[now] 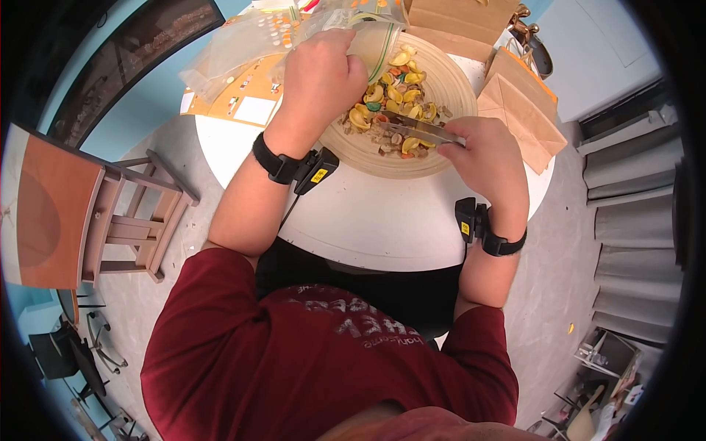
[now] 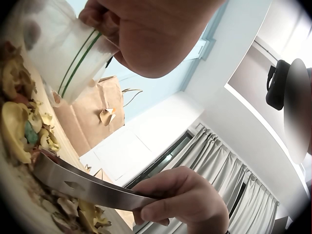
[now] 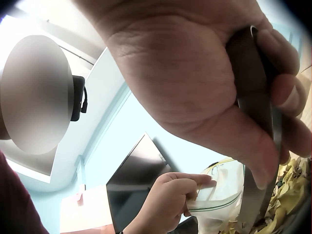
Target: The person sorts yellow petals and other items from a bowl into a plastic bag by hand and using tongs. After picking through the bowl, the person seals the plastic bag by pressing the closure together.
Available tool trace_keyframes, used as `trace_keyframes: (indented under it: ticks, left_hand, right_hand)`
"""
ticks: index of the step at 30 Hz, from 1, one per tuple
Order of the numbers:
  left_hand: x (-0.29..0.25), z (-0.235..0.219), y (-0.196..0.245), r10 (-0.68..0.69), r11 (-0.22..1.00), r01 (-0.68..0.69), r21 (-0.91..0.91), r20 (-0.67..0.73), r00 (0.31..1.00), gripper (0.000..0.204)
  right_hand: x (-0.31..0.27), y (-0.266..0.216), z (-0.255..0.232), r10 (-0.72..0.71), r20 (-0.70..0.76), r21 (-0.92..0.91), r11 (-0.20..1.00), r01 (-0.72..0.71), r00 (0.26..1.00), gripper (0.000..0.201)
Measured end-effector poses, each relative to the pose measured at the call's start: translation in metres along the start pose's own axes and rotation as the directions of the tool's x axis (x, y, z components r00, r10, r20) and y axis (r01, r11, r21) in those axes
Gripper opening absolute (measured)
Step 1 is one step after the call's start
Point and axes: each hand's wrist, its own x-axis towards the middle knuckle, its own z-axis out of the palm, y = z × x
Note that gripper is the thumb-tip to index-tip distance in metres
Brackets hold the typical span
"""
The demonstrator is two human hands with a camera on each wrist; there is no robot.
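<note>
Head view: metal tongs (image 1: 426, 129) pinched in right hand (image 1: 489, 156), tips out ahead of its fingers, down in some yellowish bits (image 1: 397, 94) on a round tray (image 1: 454, 77). Clear zip bag (image 1: 376, 50) gripped in left hand (image 1: 320, 77), brown paper bag (image 1: 515, 110) off beyond the right fingers.

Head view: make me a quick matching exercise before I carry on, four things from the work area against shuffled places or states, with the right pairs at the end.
Column one
1. Silver metal tongs
2. Translucent plastic bag with a green-striped edge
3. Yellow shell-shaped pieces
4. Round pale wood-coloured tray

Column two
A. Lying loose on the tray
B. Gripped by the left hand
C. Resting on the white table
D. Held in the right hand

Right pairs: 1-D, 2-B, 3-A, 4-C
</note>
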Motion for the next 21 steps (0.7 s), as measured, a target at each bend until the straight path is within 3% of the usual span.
trace_keyframes:
  ticks: [3, 9, 12, 15, 18, 21]
  left_hand:
    - [0.000, 0.000, 0.000, -0.002, 1.000, 0.002, 0.002, 0.011, 1.000, 0.038]
    - [0.000, -0.001, 0.001, -0.008, 1.000, 0.008, 0.008, 0.009, 1.000, 0.038]
    - [0.000, 0.000, 0.003, -0.014, 1.000, 0.014, -0.006, 0.009, 1.000, 0.037]
    - [0.000, 0.004, -0.001, 0.021, 1.000, -0.021, -0.013, -0.027, 0.999, 0.034]
    - [0.000, 0.005, -0.004, 0.041, 0.999, -0.042, -0.019, -0.068, 0.997, 0.029]
    - [-0.001, 0.004, -0.004, 0.039, 0.999, -0.039, -0.012, -0.061, 0.997, 0.029]
  right_hand:
    - [-0.002, 0.001, -0.002, -0.020, -0.045, 0.025, 0.999, 0.022, 0.999, 0.018]
    - [-0.008, 0.017, -0.023, 0.054, -0.082, 0.314, 0.949, -0.025, 0.995, 0.022]
    - [0.008, 0.005, 0.002, 0.099, -0.318, 0.518, 0.851, 0.085, 0.943, 0.022]
    - [0.014, 0.005, 0.011, 0.086, -0.270, 0.377, 0.926, 0.023, 0.959, 0.023]
    - [0.007, 0.010, -0.001, 0.127, -0.215, 0.382, 0.924, -0.036, 0.968, 0.024]
    - [0.001, 0.007, -0.005, 0.069, -0.132, 0.240, 0.970, -0.035, 0.989, 0.022]
